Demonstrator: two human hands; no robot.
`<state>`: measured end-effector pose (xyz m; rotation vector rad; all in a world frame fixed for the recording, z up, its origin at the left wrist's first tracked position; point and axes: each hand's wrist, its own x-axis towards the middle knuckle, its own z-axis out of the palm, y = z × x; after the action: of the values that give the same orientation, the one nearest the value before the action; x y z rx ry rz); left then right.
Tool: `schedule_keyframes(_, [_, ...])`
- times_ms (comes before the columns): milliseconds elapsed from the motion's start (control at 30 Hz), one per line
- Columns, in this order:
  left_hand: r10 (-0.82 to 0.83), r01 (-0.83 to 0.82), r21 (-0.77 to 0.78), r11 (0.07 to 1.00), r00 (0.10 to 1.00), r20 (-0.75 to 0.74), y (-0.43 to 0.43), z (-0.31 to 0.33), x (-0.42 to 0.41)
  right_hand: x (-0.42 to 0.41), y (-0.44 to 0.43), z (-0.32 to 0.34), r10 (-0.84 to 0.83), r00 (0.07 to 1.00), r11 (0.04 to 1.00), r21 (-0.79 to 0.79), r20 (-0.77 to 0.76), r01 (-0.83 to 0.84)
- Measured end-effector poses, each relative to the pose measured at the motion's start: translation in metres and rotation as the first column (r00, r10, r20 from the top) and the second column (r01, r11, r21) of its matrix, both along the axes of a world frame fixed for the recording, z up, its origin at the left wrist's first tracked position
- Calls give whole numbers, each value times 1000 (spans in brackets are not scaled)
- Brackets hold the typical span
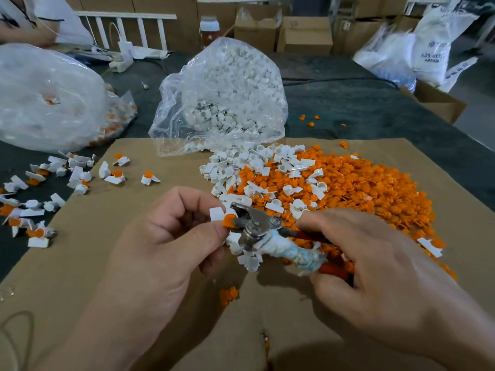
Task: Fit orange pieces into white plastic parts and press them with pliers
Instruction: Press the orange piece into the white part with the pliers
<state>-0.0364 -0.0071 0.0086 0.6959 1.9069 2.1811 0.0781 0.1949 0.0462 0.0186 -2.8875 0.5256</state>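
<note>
My left hand pinches a white plastic part with an orange piece set in it. My right hand grips the red handles of metal pliers, whose pivot is wrapped in frayed cloth. The plier jaws are closed around the orange piece and the white part. Behind them a big heap of loose orange pieces mixed with white parts lies on the cardboard sheet. Fitted white-and-orange parts are scattered at the left.
A clear bag of white parts stands open behind the heap. Another large clear bag lies at the far left. Cardboard boxes, a bottle and white sacks line the back. A few orange pieces lie between my wrists.
</note>
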Motion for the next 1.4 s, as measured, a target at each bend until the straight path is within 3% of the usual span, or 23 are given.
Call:
schedule_keyframes(333, [-116, 114, -34, 993, 992, -46, -5, 0, 0, -1, 0, 2, -4, 999, 998, 67, 53, 0])
schedule_keyframes(833, [-30, 23, -86, 996, 996, -80, -6, 5, 3, 0, -8, -1, -55, 997, 993, 97, -55, 60])
schedule_keyframes(1000, [118, -108, -199, 974, 992, 37, -2, 3, 2, -5, 1, -11, -149, 989, 978, 146, -17, 150])
schedule_keyframes(1167, [52, 2, -247, 969, 976, 213, 6, 4, 10, -10, 9, -15, -280, 960, 920, 289, 12, 264])
schedule_keyframes(1300, [36, 24, -267, 963, 976, 216, 11, 2, 17, -14, 9, -17, -289, 955, 913, 318, 61, 256])
schedule_keyframes(1400, [44, 9, -307, 952, 985, 164, 12, 3, 20, -13, 10, -17, -239, 970, 930, 277, -46, 242])
